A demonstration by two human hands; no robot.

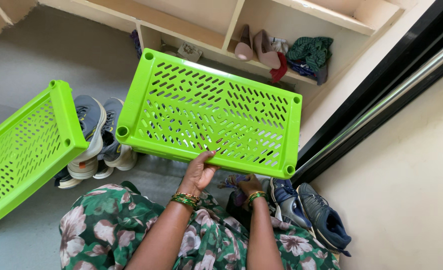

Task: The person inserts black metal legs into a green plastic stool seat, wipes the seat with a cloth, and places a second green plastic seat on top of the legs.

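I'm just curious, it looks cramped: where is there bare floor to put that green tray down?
Bare grey floor lies at upper left, between the shelf unit and the second tray. Crowded: shoes left of the held tray, sneakers by the wall at right.

Left hand (pixel 199 172) grips green slotted shelf (pixel 211 112); right hand (pixel 249 185) beneath it.
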